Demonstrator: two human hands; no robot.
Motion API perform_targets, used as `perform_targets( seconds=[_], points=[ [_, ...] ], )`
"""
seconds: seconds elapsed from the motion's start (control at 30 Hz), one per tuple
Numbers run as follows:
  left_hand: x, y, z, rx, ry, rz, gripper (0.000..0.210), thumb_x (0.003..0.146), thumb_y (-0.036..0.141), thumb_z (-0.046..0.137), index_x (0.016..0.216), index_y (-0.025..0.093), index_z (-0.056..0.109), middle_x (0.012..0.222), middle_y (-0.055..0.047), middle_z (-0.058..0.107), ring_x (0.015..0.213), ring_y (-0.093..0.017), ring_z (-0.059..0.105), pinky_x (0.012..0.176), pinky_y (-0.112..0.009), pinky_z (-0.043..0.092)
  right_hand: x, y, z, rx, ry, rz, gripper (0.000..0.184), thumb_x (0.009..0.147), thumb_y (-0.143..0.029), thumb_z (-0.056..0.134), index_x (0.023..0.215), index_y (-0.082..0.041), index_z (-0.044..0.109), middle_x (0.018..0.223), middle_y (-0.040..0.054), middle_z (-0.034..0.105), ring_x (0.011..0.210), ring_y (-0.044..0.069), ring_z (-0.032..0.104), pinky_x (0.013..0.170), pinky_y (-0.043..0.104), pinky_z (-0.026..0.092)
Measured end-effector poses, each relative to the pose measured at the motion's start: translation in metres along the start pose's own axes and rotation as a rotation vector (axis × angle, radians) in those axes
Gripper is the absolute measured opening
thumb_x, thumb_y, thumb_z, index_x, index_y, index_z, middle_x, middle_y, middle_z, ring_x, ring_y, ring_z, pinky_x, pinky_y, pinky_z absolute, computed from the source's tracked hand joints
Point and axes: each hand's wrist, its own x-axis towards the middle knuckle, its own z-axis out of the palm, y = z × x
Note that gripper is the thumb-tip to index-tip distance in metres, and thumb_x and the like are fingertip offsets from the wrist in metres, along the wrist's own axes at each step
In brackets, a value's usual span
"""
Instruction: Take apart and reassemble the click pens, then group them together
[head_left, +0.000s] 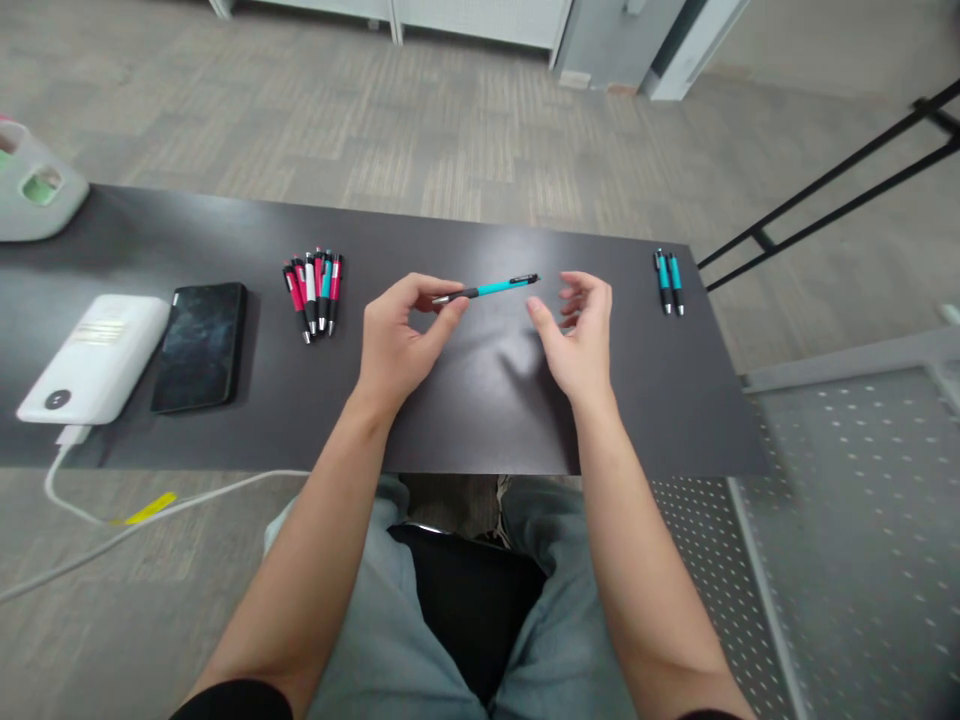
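A turquoise and black ballpoint pen (495, 288) is pinched near its tip between the thumb and fingers of my left hand (405, 330). Its clip end points right, above the dark table (465, 420). Just beyond that end, my right hand (581, 335) is held with thumb and fingers apart, touching nothing. To the left lies a bunch of pens (315, 290) in red, white and turquoise, side by side with tips toward me. Two turquoise pens (670, 283) lie parallel near the right end of the table.
A black phone-like device (200, 345) and a white power bank (97, 355) lie at the left. A white cable (187, 508) runs from the power bank past the front edge. A white plastic container (37, 190) stands far left. Black metal bars (810, 215) rise beyond the right edge.
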Motion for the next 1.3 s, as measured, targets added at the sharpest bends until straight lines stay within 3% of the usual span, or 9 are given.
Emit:
perform_targets(
  seconds=[0.07, 0.17, 0.37, 0.47, 0.57, 0.63, 0.8, 1.07, 1.3],
  points=[
    [-0.003, 0.004, 0.005, -0.044, 0.069, -0.036, 0.012, 0.097, 0.037, 0.072, 0.105, 0.028, 0.072, 0.098, -0.002, 0.075, 0.086, -0.022, 0.071, 0.084, -0.041, 0.060, 0.001, 0.007, 0.003, 0.081, 0.035, 0.134, 0.045, 0.089, -0.059, 0.075, 0.121, -0.030, 0.061, 0.111, 0.0110, 0.063, 0.084, 0.026, 0.061, 0.073, 0.042, 0.055],
    [-0.008, 0.011, 0.016, -0.054, 0.048, -0.044, 0.009, 0.095, 0.034, 0.074, 0.101, 0.029, 0.071, 0.094, -0.002, 0.076, 0.084, -0.022, 0.071, 0.082, -0.041, 0.060, 0.001, 0.006, 0.009, 0.239, -0.195, 0.233, 0.029, 0.093, -0.058, 0.071, 0.106, -0.032, 0.068, 0.098, 0.0049, 0.069, 0.077, 0.023, 0.063, 0.070, 0.039, 0.057],
    [-0.014, 0.014, 0.030, -0.026, -0.241, 0.034, 0.019, 0.089, 0.035, 0.079, 0.105, 0.031, 0.068, 0.100, -0.002, 0.079, 0.084, -0.026, 0.076, 0.086, -0.049, 0.060, 0.002, -0.009, 0.017, 0.420, -0.257, 0.265, 0.027, 0.094, -0.056, 0.071, 0.113, -0.037, 0.067, 0.106, 0.0010, 0.073, 0.088, 0.022, 0.071, 0.084, 0.040, 0.062],
    [-0.012, 0.009, 0.028, -0.026, -0.340, 0.035, 0.031, 0.087, 0.044, 0.080, 0.113, 0.033, 0.067, 0.106, -0.004, 0.079, 0.087, -0.030, 0.077, 0.084, -0.050, 0.062, 0.006, 0.000, 0.010, 0.356, -0.194, 0.294, 0.046, 0.090, -0.055, 0.075, 0.131, -0.040, 0.059, 0.107, 0.0014, 0.073, 0.098, 0.024, 0.072, 0.085, 0.041, 0.062],
    [-0.010, 0.002, 0.022, -0.020, -0.278, 0.015, 0.024, 0.091, 0.046, 0.076, 0.110, 0.034, 0.069, 0.098, -0.003, 0.078, 0.084, -0.029, 0.076, 0.074, -0.046, 0.062, 0.012, 0.017, -0.007, 0.254, -0.080, 0.290, 0.087, 0.086, -0.054, 0.079, 0.156, -0.045, 0.030, 0.091, -0.0009, 0.069, 0.093, 0.025, 0.072, 0.084, 0.043, 0.062],
    [-0.008, -0.002, 0.018, -0.010, -0.255, 0.002, 0.019, 0.092, 0.045, 0.074, 0.107, 0.034, 0.070, 0.094, -0.001, 0.078, 0.082, -0.029, 0.075, 0.070, -0.044, 0.061, 0.015, 0.029, -0.022, 0.233, -0.041, 0.255, 0.096, 0.086, -0.053, 0.079, 0.161, -0.045, 0.019, 0.088, -0.0018, 0.066, 0.090, 0.025, 0.070, 0.083, 0.042, 0.061],
    [-0.006, -0.007, 0.016, -0.011, -0.286, -0.025, 0.015, 0.093, 0.044, 0.073, 0.106, 0.035, 0.070, 0.096, -0.001, 0.077, 0.084, -0.029, 0.075, 0.070, -0.044, 0.061, 0.020, 0.056, -0.051, 0.230, 0.052, 0.178, 0.083, 0.088, -0.051, 0.075, 0.155, -0.046, 0.026, 0.082, -0.0028, 0.057, 0.081, 0.024, 0.066, 0.077, 0.040, 0.060],
    [-0.007, -0.010, 0.019, -0.010, -0.338, 0.059, 0.013, 0.095, 0.044, 0.069, 0.102, 0.034, 0.072, 0.093, -0.003, 0.078, 0.082, -0.031, 0.075, 0.071, -0.043, 0.060, 0.029, 0.078, -0.097, 0.066, 0.074, 0.158, 0.069, 0.088, -0.055, 0.074, 0.146, -0.040, 0.040, 0.079, -0.0032, 0.060, 0.077, 0.023, 0.063, 0.069, 0.039, 0.053],
    [-0.004, -0.005, 0.013, 0.018, -0.439, -0.095, 0.027, 0.100, 0.054, 0.059, 0.108, 0.031, 0.070, 0.104, -0.005, 0.077, 0.096, -0.031, 0.074, 0.084, -0.044, 0.058, 0.087, 0.077, -0.173, -0.216, -0.002, 0.480, 0.026, 0.097, -0.031, 0.071, 0.111, -0.025, 0.050, 0.068, -0.0111, 0.064, 0.070, 0.011, 0.051, 0.073, 0.028, 0.043]
  ],
)
